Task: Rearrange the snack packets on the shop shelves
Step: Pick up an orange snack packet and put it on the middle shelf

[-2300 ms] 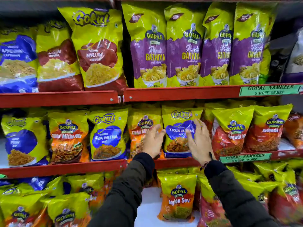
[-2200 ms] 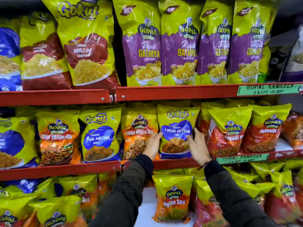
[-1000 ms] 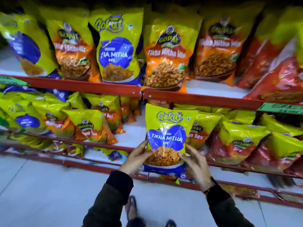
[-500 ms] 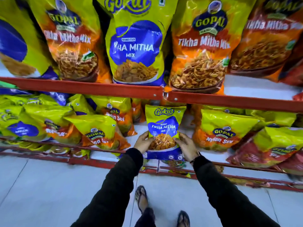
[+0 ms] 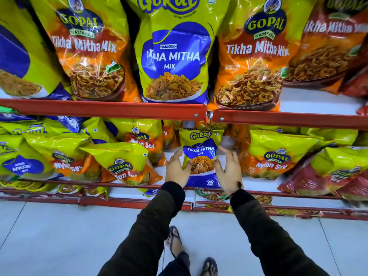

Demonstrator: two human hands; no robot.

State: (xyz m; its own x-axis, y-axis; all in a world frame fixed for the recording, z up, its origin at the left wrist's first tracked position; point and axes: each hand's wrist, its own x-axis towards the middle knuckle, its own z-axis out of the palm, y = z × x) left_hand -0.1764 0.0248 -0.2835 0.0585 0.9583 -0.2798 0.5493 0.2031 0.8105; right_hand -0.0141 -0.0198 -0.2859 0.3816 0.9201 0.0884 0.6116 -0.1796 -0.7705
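Between the two hands, on the lower shelf, stood the small Gokul Tikha Mitha packet [image 5: 201, 156], upright and with its printed face toward the aisle. The left hand [image 5: 177, 169] lay against the packet's left edge with the fingers together and curved onto it, so it steadied that side. The right hand [image 5: 229, 173] was at the right edge with the fingers spread apart; only the thumb side seemed to touch the foil, so I judge that this hand was letting go rather than clamping. The packet was held from both sides probably so that it would stand straight in the gap and not fall flat like its neighbours. To the left a Gopal Nylon Sev packet [image 5: 123, 164] leaned forward, and to the right another Nylon Sev packet [image 5: 276, 154] stood just beside the right hand. Above, behind the red shelf rail [image 5: 99, 109], stood a large Gokul Tikha Mitha bag [image 5: 175, 56], well apart from the small one. Compared with half a second earlier, the packet had gone deeper and higher into the shelf, its top now almost under the red rail. Earlier both hands gripped it at the bottom corners; now the right fingers had opened. About two seconds before, the same packet stood on the shelf above.
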